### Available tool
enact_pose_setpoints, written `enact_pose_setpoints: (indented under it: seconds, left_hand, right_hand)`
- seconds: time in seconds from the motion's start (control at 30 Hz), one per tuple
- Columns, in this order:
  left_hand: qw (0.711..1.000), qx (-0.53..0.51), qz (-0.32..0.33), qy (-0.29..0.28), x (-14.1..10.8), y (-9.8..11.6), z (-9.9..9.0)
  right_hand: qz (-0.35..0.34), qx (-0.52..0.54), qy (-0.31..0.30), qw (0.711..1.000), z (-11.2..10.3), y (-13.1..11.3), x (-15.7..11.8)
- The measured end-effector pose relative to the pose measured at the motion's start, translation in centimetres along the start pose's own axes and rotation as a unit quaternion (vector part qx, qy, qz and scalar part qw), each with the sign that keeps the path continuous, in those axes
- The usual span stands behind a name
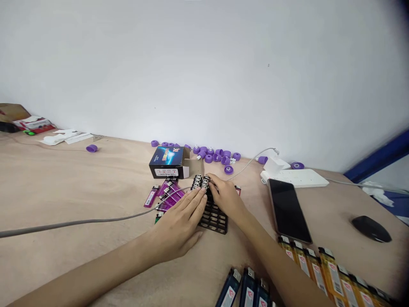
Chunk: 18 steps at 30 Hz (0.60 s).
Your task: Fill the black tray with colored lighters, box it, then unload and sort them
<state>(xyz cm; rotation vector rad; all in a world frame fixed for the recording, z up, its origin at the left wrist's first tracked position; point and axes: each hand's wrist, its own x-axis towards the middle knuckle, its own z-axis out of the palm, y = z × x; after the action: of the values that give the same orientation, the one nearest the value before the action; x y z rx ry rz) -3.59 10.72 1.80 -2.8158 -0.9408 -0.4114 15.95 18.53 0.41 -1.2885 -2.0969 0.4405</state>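
Observation:
A black slotted tray lies in the middle of the table, its near slots bare. Lighters with metal tops stand in rows at its far end. My left hand rests over the tray's left side, fingers stretched flat and tips touching the lighters. My right hand is closed, thumb and forefinger pinching at a lighter in the far right row; its body is hidden. Purple lighters lie in a loose pile left of the tray, partly under a grey cable.
Behind the tray is an open lighter box, with several purple caps along the wall. To the right are a phone, a power strip and a mouse. Blue lighters and yellow lighters lie near the front.

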Motion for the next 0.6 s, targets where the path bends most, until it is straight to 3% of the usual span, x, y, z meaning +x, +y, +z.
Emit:
enact_pose_setpoints:
  seconds: [0.6]
  left_hand:
    - [1.000, 0.012, -0.013, 0.012, -0.2, 0.1, 1.0]
  right_hand:
    - [-0.009, -0.019, -0.047, 0.999, -0.9, -0.2, 0.4]
